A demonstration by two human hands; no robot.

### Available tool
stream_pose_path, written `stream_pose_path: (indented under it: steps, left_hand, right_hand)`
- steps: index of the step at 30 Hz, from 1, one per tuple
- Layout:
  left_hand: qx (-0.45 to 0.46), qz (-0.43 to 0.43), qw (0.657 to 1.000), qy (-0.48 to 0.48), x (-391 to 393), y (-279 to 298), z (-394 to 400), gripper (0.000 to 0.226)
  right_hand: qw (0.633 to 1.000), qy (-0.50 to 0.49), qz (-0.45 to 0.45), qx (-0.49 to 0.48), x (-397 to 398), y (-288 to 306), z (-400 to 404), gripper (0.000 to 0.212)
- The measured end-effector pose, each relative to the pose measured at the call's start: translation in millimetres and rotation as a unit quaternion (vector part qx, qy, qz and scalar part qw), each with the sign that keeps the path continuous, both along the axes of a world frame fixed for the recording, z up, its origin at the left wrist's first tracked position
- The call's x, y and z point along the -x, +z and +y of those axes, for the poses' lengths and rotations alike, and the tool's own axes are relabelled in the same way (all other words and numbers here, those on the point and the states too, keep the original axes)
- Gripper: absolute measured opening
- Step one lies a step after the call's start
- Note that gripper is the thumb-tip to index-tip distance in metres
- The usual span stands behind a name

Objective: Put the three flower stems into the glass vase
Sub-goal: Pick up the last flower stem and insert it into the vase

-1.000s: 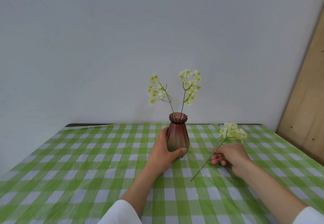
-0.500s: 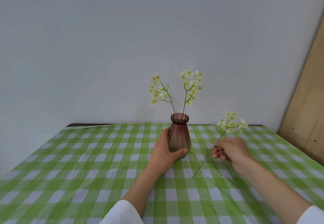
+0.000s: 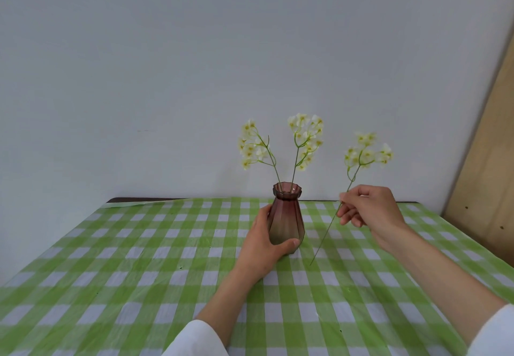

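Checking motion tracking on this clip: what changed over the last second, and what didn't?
The right hand lifted the third stem off the tablecloth and tipped it more upright; its blossoms now show against the wall, and the pinch grip is unchanged. The left hand stayed wrapped around the vase, which holds the same two stems and has not moved.

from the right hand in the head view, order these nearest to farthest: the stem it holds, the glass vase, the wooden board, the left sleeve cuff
1. Third flower stem: pinched in the right hand.
2. Glass vase: to its left, wrapped by the left hand.
3. Wooden board: leaning at the far right edge.
4. Left sleeve cuff: bottom of frame, nearest the camera.
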State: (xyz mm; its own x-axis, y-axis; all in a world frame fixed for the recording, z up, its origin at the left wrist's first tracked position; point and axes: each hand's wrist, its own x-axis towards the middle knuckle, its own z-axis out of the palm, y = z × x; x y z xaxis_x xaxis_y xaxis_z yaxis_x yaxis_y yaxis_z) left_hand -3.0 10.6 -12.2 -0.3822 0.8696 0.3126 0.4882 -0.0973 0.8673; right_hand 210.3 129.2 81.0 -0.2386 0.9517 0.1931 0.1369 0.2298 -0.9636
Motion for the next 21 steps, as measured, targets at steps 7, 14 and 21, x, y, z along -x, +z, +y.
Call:
stream_pose_path:
  steps: [7, 14, 21]
  left_hand:
    - [0.002, 0.0, 1.0, -0.002, 0.1, 1.0, -0.8, 0.093]
    - [0.002, 0.001, 1.0, -0.001, 0.5, 0.6, -0.9, 0.094]
    - [0.007, 0.003, 1.0, -0.002, 0.1, -0.1, 0.7, 0.096]
  right_hand:
    - [0.998, 0.015, 0.01, -0.063, 10.0, 36.2, 0.8, 0.02]
    - [0.991, 0.022, 0.015, -0.131, 24.6, 73.2, -7.4, 0.02]
    - [0.987, 0.038, 0.013, -0.153, 45.2, 107.0, -9.1, 0.02]
